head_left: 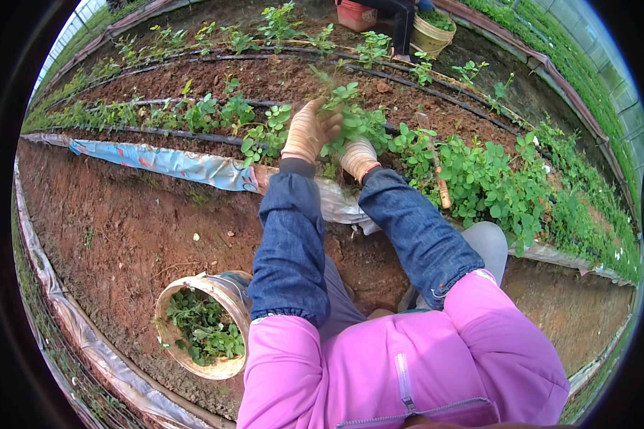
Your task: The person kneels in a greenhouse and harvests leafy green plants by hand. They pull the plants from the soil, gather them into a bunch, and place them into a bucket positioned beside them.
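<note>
My left hand [311, 131], in a pale work glove, is raised over the planted row with its fingers curled in. Blurred green sprigs [327, 77] rise just past its fingertips; it seems closed on their leafy stem. Right beside it, a bushy green plant [358, 120] grows at the edge of the soil bed. My right hand [360, 157], gloved too, reaches in at the plant's base, where leaves hide its fingers. To its right, a hand tool with a wooden handle [444, 193] and a thin shaft rests among the leaves.
A tipped bucket [166, 314] holding picked greens lies on the dirt path at my left. Black drip hoses [215, 136] run along the bed, edged by blue plastic sheeting [157, 163]. Beyond, another person's leg [403, 32] shows near a yellowish bucket [429, 39] and red tub [355, 16].
</note>
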`<move>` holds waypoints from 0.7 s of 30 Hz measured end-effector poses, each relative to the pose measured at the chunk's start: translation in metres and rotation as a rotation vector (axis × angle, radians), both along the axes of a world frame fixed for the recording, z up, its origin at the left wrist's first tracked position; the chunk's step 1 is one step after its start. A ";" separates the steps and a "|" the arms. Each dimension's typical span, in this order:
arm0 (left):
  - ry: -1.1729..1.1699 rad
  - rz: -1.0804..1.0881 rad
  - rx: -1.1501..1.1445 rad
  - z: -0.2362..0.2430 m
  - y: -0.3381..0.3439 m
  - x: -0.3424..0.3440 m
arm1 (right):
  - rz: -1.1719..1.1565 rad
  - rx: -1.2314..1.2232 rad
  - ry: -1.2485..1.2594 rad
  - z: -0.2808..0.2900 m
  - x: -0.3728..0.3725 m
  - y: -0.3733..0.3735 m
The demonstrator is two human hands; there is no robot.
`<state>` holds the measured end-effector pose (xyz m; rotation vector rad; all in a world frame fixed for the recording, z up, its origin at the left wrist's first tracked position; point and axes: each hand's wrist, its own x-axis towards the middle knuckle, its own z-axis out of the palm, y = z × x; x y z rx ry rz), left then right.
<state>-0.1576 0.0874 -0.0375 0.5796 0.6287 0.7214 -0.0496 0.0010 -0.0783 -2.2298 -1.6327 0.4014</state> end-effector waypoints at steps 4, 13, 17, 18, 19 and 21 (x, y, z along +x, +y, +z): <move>-0.016 0.076 0.013 -0.007 0.003 -0.011 | 0.004 0.091 0.221 -0.005 -0.007 0.008; 0.009 0.078 -0.021 0.007 -0.003 0.004 | -0.052 0.313 0.188 -0.082 0.035 0.029; 0.012 0.106 -0.032 -0.006 0.004 -0.010 | -0.001 0.282 -0.127 -0.051 0.011 0.013; 0.006 0.111 -0.033 -0.005 0.004 -0.009 | -0.022 0.243 -0.105 -0.050 0.013 0.010; 0.001 0.113 -0.044 -0.004 0.003 -0.009 | -0.042 0.204 -0.082 -0.050 0.015 0.006; 0.017 0.120 -0.045 -0.002 0.002 -0.008 | -0.050 0.205 -0.138 -0.056 0.017 0.003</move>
